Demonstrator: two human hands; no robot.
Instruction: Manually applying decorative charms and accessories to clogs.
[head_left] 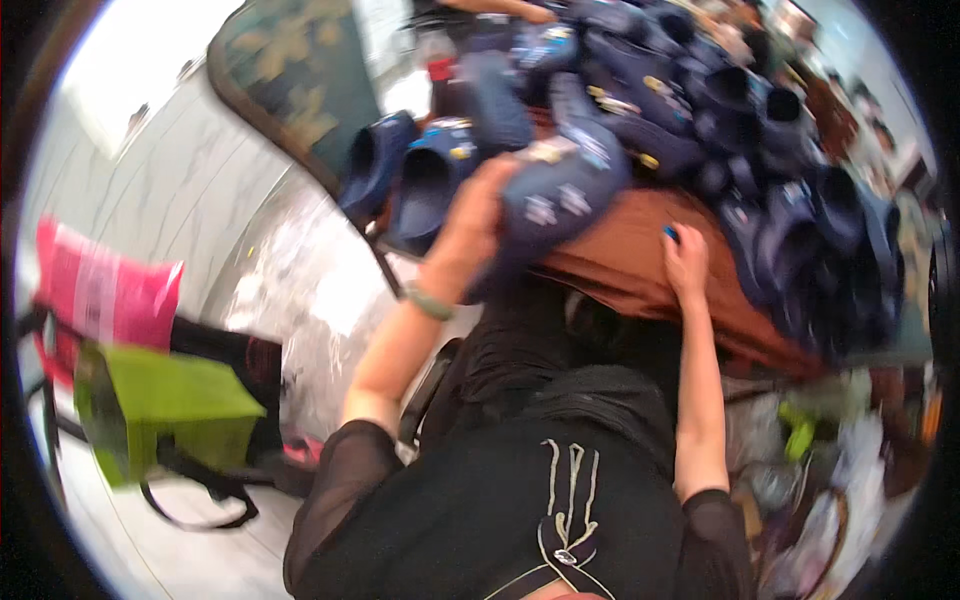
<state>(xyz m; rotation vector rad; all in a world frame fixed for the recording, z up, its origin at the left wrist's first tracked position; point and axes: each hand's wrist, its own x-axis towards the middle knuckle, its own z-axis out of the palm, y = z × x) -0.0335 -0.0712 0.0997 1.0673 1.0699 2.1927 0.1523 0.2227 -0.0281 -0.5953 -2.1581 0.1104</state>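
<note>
My left hand (478, 225) grips a navy blue clog (568, 195) by its side, above the near edge of a table. White star-like shapes and a pale charm show on its upper, blurred by motion. Over a brown cloth (625, 245) at the table's edge, my right hand (687, 262) has its fingers closed on a small bright blue piece (670, 232), too small to name. Left of the held clog stands another navy clog (425, 190) with yellow and blue charms, its opening towards me.
Many navy clogs (640, 75) are heaped across the table's far and right parts. A camouflage-patterned surface (300, 80) shows at its left. A pink package (105, 285) and a green bag (160, 405) stand at left. Plastic bags (850, 470) lie at lower right. Another person's arm (500, 8) reaches in at top.
</note>
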